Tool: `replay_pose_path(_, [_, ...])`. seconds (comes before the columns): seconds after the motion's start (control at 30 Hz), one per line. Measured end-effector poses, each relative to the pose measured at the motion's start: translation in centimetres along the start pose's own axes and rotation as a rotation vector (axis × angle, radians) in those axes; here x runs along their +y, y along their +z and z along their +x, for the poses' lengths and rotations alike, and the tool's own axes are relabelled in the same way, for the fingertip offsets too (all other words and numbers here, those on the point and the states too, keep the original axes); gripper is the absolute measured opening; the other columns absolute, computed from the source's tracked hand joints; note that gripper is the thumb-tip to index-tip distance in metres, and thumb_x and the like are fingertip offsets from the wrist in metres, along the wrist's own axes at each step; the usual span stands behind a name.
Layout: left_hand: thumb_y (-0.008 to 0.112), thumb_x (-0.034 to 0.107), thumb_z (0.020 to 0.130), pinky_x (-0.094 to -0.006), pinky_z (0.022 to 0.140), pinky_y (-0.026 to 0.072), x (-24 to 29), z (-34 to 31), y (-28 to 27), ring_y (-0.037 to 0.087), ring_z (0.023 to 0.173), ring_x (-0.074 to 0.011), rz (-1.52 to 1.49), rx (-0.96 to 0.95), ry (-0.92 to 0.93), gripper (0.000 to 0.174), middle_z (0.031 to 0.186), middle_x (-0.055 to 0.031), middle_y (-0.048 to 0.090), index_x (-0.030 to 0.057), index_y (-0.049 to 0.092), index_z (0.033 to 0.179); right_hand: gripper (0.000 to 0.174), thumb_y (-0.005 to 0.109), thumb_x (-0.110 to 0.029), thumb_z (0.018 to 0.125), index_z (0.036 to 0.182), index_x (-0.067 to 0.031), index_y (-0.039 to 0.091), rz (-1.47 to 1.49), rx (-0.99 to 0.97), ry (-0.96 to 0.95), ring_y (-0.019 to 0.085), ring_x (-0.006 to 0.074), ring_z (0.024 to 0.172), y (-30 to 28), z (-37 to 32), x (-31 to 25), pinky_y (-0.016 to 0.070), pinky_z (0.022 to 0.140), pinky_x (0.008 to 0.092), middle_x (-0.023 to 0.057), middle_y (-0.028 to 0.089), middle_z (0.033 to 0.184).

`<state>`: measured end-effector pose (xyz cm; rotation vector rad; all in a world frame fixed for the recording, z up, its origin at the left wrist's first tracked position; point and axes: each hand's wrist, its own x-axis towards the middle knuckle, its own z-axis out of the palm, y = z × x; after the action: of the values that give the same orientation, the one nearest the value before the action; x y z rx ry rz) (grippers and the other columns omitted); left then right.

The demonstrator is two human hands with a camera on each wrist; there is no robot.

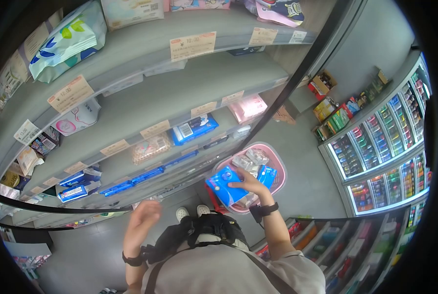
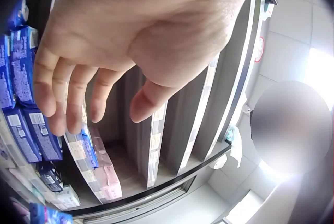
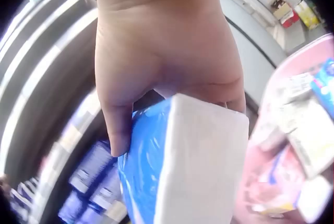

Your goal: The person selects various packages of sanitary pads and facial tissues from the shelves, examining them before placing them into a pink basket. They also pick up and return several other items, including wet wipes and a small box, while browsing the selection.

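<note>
My right hand (image 1: pixel 251 183) grips a blue and white soft plastic-wrapped pack (image 1: pixel 225 187) over the pink basket (image 1: pixel 279 160). In the right wrist view, thumb and fingers clasp opposite sides of the pack (image 3: pixel 203 161), its blue face on the left and white side toward the camera. Inside the basket lie another blue pack (image 1: pixel 267 175) and several clear-wrapped items (image 1: pixel 256 156). My left hand (image 1: pixel 145 215) holds nothing and is raised in front of the lower shelves. Its fingers hang loosely apart in the left wrist view.
A tall shelf unit (image 1: pixel 180 83) with price tags stands ahead, holding a blue packet (image 1: pixel 194 130), a pink pack (image 1: pixel 248 108) and other packets. Drinks coolers (image 1: pixel 376 142) line the right side. Another stocked rack (image 1: pixel 336 245) stands behind my right arm. Boxes (image 1: pixel 327 108) sit at the far wall.
</note>
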<state>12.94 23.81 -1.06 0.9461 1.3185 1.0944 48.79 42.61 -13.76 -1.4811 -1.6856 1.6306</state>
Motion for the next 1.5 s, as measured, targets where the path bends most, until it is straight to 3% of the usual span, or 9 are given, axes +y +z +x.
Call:
replay_pose_path(0.37, [0.068, 0.011, 0.088, -0.0347, 0.102, 0.0392, 0.8, 2.3, 3.7, 0.048, 0.123, -0.0215, -0.116, -0.264, 0.055, 0.083, 0.143, -0.0171, 0.042, 0.0082, 0.017, 0.153, 0.068, 0.068, -0.048, 0.089, 0.134, 0.0001, 0.049, 0.173, -0.743, -0.055, 0.058, 0.0165, 0.104, 7.0, -2.5, -13.7, 0.0460, 0.089, 0.0283, 0.0108, 0.062, 0.115])
replay_pose_path(0.6, [0.056, 0.023, 0.096, -0.0495, 0.096, 0.0495, 0.4, 1.9, 2.1, 0.048, 0.128, -0.0297, -0.605, 0.040, -0.055, 0.073, 0.145, -0.0138, 0.040, 0.0091, 0.015, 0.154, 0.101, 0.086, -0.024, 0.071, 0.150, -0.0129, 0.025, 0.233, -0.382, -0.458, 0.045, 0.0270, 0.127, 7.8, -4.7, -13.8, 0.0400, 0.105, 0.0434, 0.0150, 0.033, 0.147])
replay_pose_path(0.73, [0.057, 0.036, 0.095, -0.0508, 0.093, 0.0522, -1.3, 1.7, 0.4, 0.052, 0.125, -0.0314, -0.755, -0.213, -0.089, 0.077, 0.144, -0.0145, 0.041, 0.0108, 0.015, 0.154, 0.091, 0.087, -0.019, 0.071, 0.144, -0.0102, 0.033, -0.084, -0.188, -0.620, 0.052, 0.0247, 0.121, 9.3, -5.4, -14.6, 0.0465, 0.097, 0.0395, 0.0126, 0.044, 0.135])
replay_pose_path(0.93, [0.060, 0.031, 0.094, -0.0384, 0.110, 0.0326, -1.4, 0.7, 1.4, 0.035, 0.135, -0.0248, -0.231, 0.042, 0.082, 0.084, 0.147, -0.0140, 0.032, 0.0065, 0.009, 0.155, 0.066, 0.071, -0.001, 0.086, 0.139, -0.0060, 0.032, 0.451, -0.368, -0.398, 0.062, 0.0154, 0.098, 9.8, -5.8, -14.1, 0.0515, 0.079, 0.0271, 0.0120, 0.052, 0.122])
replay_pose_path(1.13, [0.063, 0.025, 0.092, -0.0339, 0.107, 0.0329, -1.1, 0.9, 1.4, 0.043, 0.123, -0.0196, -0.446, 0.082, 0.087, 0.070, 0.132, -0.0094, 0.045, 0.0090, 0.025, 0.148, 0.069, 0.076, -0.026, 0.085, 0.138, -0.0030, 0.039, 0.102, -0.326, -0.158, 0.061, 0.0207, 0.102, 9.5, -7.7, -17.6, 0.0510, 0.075, 0.0261, 0.0170, 0.050, 0.128])
replay_pose_path(1.23, [0.063, 0.020, 0.093, -0.0348, 0.104, 0.0358, -5.4, 2.1, 0.2, 0.045, 0.122, -0.0191, -0.408, 0.100, -0.010, 0.063, 0.130, -0.0089, 0.048, 0.0078, 0.029, 0.145, 0.065, 0.078, -0.027, 0.082, 0.135, -0.0049, 0.048, -0.241, -0.141, -0.660, 0.057, 0.0195, 0.114, 10.0, -6.2, -15.4, 0.0507, 0.090, 0.0319, 0.0128, 0.055, 0.129])
replay_pose_path(1.3, [0.059, 0.020, 0.096, -0.0300, 0.101, 0.0376, 1.5, -1.9, 2.5, 0.050, 0.119, -0.0168, -0.453, 0.215, -0.085, 0.052, 0.130, -0.0066, 0.054, 0.0057, 0.042, 0.142, 0.062, 0.076, -0.029, 0.085, 0.135, -0.0063, 0.049, -0.068, -0.370, -0.350, 0.053, 0.0179, 0.119, 9.7, -6.6, -15.8, 0.0467, 0.096, 0.0314, 0.0115, 0.056, 0.130])
replay_pose_path(1.4, [0.057, 0.028, 0.096, -0.0344, 0.110, 0.0290, 2.2, -2.4, 2.6, 0.034, 0.135, -0.0221, -0.485, 0.042, 0.247, 0.069, 0.147, -0.0104, 0.036, 0.0070, 0.023, 0.152, 0.050, 0.073, -0.015, 0.084, 0.127, -0.0042, 0.052, 0.178, -0.351, -0.606, 0.056, 0.0216, 0.114, 9.2, -6.8, -16.6, 0.0450, 0.095, 0.0333, 0.0100, 0.059, 0.122])
replay_pose_path(1.5, [0.060, 0.039, 0.093, -0.0378, 0.108, 0.0323, 3.4, -3.0, 1.5, 0.038, 0.134, -0.0255, -0.493, -0.036, 0.375, 0.076, 0.147, -0.0135, 0.038, 0.0055, 0.025, 0.151, 0.058, 0.072, -0.025, 0.086, 0.135, -0.0041, 0.050, 0.109, -0.373, -0.369, 0.051, 0.0186, 0.123, 5.1, -8.3, -20.8, 0.0430, 0.101, 0.0335, 0.0118, 0.054, 0.134])
